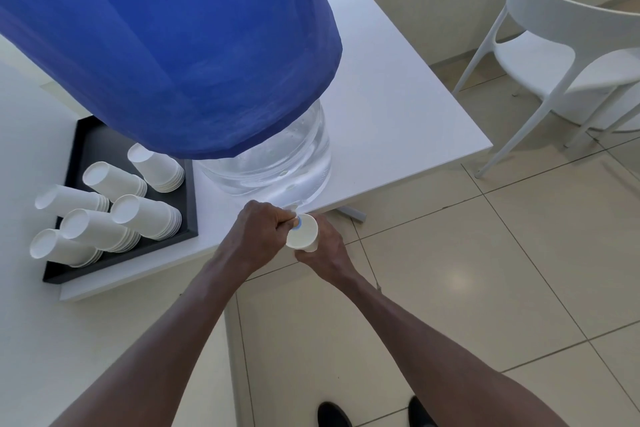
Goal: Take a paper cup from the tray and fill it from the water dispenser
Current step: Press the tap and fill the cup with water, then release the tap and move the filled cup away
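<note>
A big clear water bottle (277, 163) under a blue cloth cover (166, 45) stands at the front edge of the white table (398, 107). Its tap with a blue button (297, 221) sticks out over the edge. My left hand (261, 229) is closed around the tap. My right hand (323, 250) holds a white paper cup (302, 236) upright just beneath the tap, off the table's edge. Whether water flows is not visible. A black tray (86, 146) to the left carries several stacks of upside-down paper cups (145, 215).
A white plastic chair (554, 55) stands on the tiled floor at the right, beyond the table corner. A second white surface (69, 340) lies at the lower left. My dark shoes (334, 414) show at the bottom.
</note>
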Tool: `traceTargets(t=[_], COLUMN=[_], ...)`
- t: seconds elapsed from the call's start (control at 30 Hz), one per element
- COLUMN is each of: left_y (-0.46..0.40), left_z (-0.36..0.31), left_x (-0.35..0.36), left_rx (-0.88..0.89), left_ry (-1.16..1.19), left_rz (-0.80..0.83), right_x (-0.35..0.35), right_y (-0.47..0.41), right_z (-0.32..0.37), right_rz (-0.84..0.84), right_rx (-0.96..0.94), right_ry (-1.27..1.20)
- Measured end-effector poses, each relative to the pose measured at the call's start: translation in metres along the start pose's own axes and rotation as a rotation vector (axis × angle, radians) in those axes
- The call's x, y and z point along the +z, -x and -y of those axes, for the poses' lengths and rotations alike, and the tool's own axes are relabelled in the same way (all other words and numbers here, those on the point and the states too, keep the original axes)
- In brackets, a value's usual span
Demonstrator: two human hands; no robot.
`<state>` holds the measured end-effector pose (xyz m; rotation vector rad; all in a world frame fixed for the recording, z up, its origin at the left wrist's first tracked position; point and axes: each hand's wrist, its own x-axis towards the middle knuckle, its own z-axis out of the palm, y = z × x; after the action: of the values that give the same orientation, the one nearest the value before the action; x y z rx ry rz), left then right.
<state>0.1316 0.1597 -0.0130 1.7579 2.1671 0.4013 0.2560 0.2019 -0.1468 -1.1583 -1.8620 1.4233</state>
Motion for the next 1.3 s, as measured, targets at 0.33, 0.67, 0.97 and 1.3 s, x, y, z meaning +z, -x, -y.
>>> traceTargets(t=[0.33, 0.67, 0.97, 1.3], left_y=[0.026, 0.029, 0.027, 0.002], left_z=[-0.006, -0.012, -0.028, -0.074], left_x=[0.021, 0.016, 0.024, 0.041], left_rx=[0.175, 0.081, -0.026, -0.034], left_ry=[-0.219, -0.067, -0.072, 0.102], left_rz=[-0.028, -0.086, -0.138, -0.193], right_x=[-0.001, -0.008, -0.031, -0.11], right_y=[0.004, 0.007, 0.015, 0.015], right_z=[-0.004, -0.01, -0.028, -0.018], right_rz=[0.004, 0.012, -0.02, -0.19], right_rx=[-0.017, -0.002, 0.027, 0.08], right_ry=[-0.001, 0.008, 0.043, -0.038])
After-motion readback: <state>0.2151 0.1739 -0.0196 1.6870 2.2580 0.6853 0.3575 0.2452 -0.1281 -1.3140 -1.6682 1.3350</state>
